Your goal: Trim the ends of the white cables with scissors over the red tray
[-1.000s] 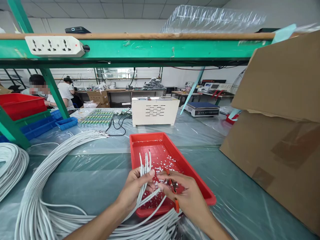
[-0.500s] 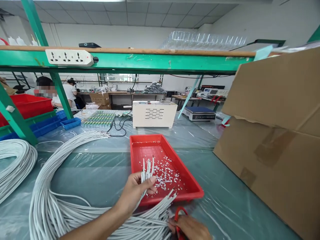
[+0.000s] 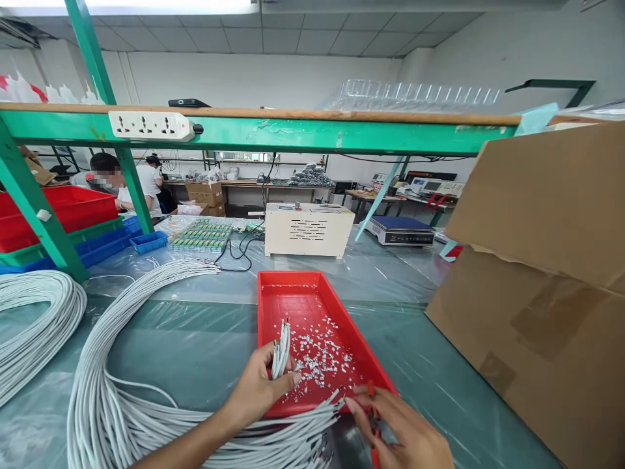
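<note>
My left hand (image 3: 256, 389) is closed on a small bunch of white cable ends (image 3: 281, 344) that stick up over the near edge of a red tray (image 3: 342, 312). The tray's floor is littered with white insulation scraps (image 3: 319, 355). My right hand (image 3: 405, 431) is closed around red-handled scissors (image 3: 372, 412) just in front of the tray's near right corner, its fingertips next to the loose cable ends (image 3: 319, 410) lying there. A long looped bundle of white cables (image 3: 105, 365) runs from those ends across the table to the left.
A large cardboard box (image 3: 541, 286) stands at the right. Behind the tray are a beige machine (image 3: 308, 229), a scale (image 3: 401, 230) and a tray of green parts (image 3: 200, 234). A second cable coil (image 3: 34, 326), coloured bins (image 3: 73, 215) and two people (image 3: 122, 182) are at the left.
My right hand with the scissors dropped from over the tray to the cable ends below it, then rose slightly to the tray's near corner. The left hand's cable ends sank lower.
</note>
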`<state>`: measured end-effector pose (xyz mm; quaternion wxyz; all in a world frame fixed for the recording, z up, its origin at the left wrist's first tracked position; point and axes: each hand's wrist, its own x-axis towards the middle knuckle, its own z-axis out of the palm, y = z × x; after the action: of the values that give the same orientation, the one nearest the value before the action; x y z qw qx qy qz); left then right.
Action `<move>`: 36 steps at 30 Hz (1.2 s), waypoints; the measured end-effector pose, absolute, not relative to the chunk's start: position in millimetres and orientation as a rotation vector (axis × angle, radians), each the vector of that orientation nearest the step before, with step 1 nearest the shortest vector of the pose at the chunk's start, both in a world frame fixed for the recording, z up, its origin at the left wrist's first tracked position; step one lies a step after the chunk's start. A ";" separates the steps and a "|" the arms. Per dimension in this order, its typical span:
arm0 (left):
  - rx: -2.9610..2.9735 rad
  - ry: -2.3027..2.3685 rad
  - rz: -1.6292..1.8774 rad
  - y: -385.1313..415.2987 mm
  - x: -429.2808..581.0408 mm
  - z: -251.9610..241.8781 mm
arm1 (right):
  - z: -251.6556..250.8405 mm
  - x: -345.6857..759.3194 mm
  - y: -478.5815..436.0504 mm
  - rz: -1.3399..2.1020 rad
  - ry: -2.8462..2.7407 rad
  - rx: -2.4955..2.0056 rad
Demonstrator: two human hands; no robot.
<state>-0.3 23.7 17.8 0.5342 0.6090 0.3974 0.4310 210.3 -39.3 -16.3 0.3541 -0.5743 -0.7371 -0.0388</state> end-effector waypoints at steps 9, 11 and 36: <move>1.220 1.010 1.031 41.3 0.0 12.0 | 17.1 180.5 24.2 0.167 -2.020 -1.554; 1.129 1.020 1.003 42.9 -0.4 11.3 | 13.1 176.4 31.0 0.182 -2.045 -1.570; 1.086 0.969 0.923 44.8 -4.2 2.6 | 1.3 171.5 31.0 0.142 -2.208 -1.589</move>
<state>-4.2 44.8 2.6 0.6510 0.4783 0.4269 0.4064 171.5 31.0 1.3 0.2072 -0.5706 -0.7930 0.0509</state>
